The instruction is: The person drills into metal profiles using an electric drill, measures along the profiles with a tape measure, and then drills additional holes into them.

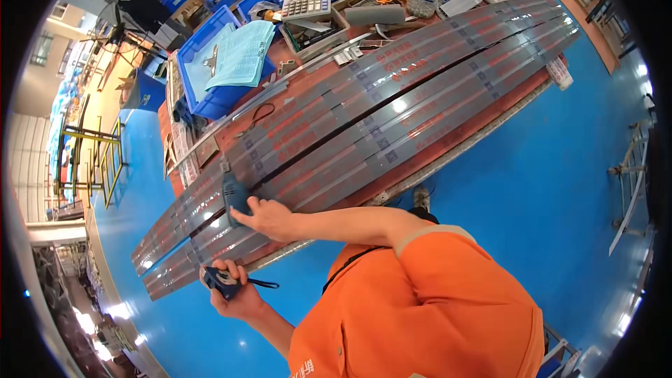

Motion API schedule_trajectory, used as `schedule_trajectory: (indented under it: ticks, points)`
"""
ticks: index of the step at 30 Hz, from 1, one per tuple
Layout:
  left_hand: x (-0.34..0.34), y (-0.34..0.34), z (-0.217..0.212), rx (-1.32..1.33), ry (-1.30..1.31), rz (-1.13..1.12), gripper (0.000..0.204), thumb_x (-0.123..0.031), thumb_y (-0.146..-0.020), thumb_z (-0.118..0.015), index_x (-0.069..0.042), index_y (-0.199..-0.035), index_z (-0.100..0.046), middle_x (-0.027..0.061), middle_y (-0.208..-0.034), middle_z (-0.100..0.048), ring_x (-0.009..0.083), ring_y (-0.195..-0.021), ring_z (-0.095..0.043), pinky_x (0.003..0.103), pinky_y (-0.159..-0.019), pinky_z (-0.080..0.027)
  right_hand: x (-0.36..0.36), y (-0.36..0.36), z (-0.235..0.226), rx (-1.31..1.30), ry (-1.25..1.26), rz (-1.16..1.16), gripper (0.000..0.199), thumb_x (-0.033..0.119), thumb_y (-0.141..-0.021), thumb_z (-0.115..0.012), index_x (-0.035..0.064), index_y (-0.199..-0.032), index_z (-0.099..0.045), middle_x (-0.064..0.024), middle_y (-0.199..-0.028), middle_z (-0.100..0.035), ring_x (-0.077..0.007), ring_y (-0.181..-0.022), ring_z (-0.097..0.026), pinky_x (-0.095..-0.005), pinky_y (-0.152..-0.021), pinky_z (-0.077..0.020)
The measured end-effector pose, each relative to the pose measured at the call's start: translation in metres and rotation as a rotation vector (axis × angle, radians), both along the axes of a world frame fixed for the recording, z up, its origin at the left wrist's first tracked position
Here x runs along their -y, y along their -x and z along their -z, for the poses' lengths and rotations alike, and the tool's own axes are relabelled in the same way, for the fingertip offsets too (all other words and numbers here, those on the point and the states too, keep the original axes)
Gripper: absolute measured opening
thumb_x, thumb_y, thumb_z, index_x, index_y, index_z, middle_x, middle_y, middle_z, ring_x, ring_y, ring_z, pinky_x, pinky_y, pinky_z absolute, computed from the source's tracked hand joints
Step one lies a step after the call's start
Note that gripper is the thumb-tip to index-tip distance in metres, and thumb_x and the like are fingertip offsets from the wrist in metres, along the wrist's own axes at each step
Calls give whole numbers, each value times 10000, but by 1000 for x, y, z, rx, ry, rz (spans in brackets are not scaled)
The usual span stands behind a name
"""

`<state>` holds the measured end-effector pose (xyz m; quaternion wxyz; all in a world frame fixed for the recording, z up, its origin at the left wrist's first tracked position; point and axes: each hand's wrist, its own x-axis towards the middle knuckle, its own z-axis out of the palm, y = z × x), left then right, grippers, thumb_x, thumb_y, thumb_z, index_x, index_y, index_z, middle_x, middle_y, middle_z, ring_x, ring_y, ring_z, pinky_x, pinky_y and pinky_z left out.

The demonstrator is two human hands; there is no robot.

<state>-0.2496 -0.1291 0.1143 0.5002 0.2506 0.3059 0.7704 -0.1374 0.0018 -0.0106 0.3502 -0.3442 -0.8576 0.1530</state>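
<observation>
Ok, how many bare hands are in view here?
2. The right hand lies on a blue-grey hand tool on the long grey metal strips; the left hand, lower, holds a small dark blue object with a strap. No others show.

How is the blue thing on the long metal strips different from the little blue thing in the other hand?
The drill-like blue tool rests on the long metal strips with one hand on it; the small blue gadget is held off the table's edge in the other hand. The tool is bigger and stands on end; the gadget is flatter and trails a dark strap. Which hand is left or right is hard to tell. Both are blue and hand-sized.
</observation>
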Motion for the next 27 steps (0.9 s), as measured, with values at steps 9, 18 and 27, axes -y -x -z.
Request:
schedule_trajectory:
  ticks: [9,18,27]
  points:
    - [-34,-26,-4,-323,217,160,689,-140,-719,-669,-95,-1385,-496,166,-1046,-603,188,-807,-565,241,-545,-412,-39,-8,-5,-170,87,-92,512,228,-831,-750,95,-1308,-621,-145,-1043,-565,-327,-955,-532,-430,-903,-436]
    - [-95,-140,19,-751,455,519,846,-107,-706,-785,-106,-1456,-394,171,-1085,-621,243,-897,-598,318,-811,-484,-14,-230,-63,-580,1175,-274,265,88,-840,-755,38,-1077,-648,-50,-918,-655,-120,-779,-557,-251,-699,-473]
    - [-147,-235,47,-838,388,709,872,-196,-672,-841,-49,-1427,-428,169,-1043,-617,278,-877,-631,360,-826,-531,-27,-338,-54,-597,866,-161,261,65,-816,-763,67,-1052,-652,-40,-911,-641,-124,-762,-558,-273,-674,-487]
